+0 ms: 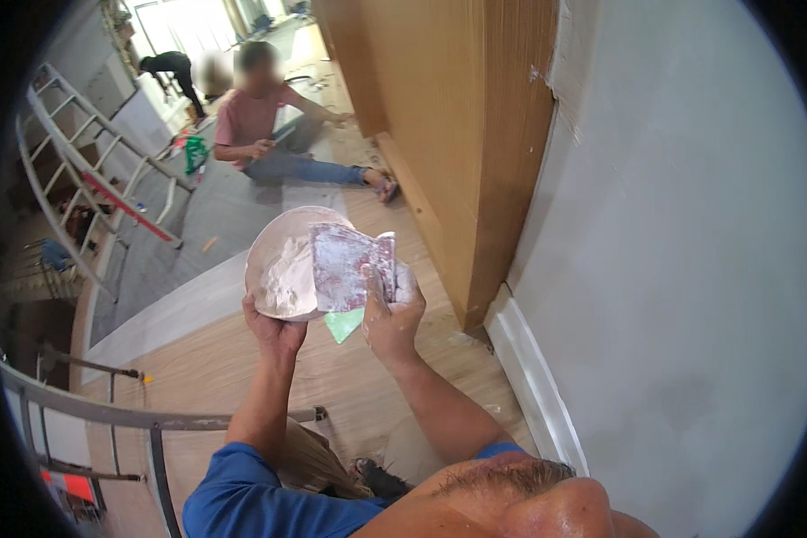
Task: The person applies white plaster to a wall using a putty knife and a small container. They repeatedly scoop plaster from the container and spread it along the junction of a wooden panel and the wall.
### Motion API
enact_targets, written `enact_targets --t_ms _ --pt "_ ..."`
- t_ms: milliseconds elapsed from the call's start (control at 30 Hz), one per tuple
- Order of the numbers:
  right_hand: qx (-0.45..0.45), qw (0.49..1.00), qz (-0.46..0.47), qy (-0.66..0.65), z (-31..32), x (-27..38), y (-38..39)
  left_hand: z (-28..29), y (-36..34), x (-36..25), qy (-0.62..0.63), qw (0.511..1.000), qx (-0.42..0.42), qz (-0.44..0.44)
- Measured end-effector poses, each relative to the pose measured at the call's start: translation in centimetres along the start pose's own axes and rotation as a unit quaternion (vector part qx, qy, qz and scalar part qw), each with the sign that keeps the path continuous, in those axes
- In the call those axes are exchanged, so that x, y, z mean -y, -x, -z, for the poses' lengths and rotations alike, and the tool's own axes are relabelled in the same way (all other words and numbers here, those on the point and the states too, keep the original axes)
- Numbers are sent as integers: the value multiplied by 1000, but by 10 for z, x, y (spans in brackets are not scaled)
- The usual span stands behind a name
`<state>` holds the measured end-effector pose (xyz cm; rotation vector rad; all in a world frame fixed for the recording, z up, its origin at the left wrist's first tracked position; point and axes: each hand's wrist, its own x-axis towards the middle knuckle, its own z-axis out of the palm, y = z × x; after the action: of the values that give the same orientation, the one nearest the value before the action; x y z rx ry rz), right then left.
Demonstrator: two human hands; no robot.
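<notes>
My left hand (276,332) grips a pale round bowl (265,242) from below at its near left side. Thick white putty (289,276) lies inside it, heaped toward the left. A wide putty knife (339,262), its flat blade smeared with white, is in my right hand (393,321), with the thumb pressed along it. The blade covers the bowl's right part; I cannot tell whether it touches the putty. White residue marks my right fingers.
A brown wooden door frame (430,152) meets a pale wall (672,251) with a white baseboard (533,372) on my right. A metal ladder (99,170) stands far left, a metal rail (179,419) near left. Ahead, a person (242,125) sits on the floor; another (177,72) bends over.
</notes>
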<state>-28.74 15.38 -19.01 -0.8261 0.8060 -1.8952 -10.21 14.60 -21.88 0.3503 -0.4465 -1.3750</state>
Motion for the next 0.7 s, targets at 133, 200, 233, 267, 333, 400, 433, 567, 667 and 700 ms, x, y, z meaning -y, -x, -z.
enact_targets --t_ms 133,200,233,267,333,400,433,567,667,700 --pt "16 1000 -10 19 6 9 7 -18 -14 -24 -61 998 4 -15" --pt "9 1000 -13 0 9 9 5 -28 -20 -29 -64 998 10 1" --pt "-3 1000 -19 -24 8 16 4 -36 -23 -29 -85 996 16 -13" --pt "-6 1000 -9 -23 12 16 4 -35 -22 -27 -87 996 18 -15" --pt "-17 1000 14 -16 16 13 1 -35 -22 -22 -87 996 22 -14" --pt "-39 999 10 -20 15 15 1 -41 -23 -18 -86 996 19 -12" --pt "-43 999 14 -7 17 21 0 -43 -23 -15 -79 997 16 -7" --pt "-45 997 44 51 36 24 -4 -32 -26 -5 -40 996 77 22" --pt "-63 994 18 90 50 40 -7 -29 -26 6 -18 988 145 48" --pt "-65 992 19 106 58 36 -11 -33 -24 11 -7 986 156 54"
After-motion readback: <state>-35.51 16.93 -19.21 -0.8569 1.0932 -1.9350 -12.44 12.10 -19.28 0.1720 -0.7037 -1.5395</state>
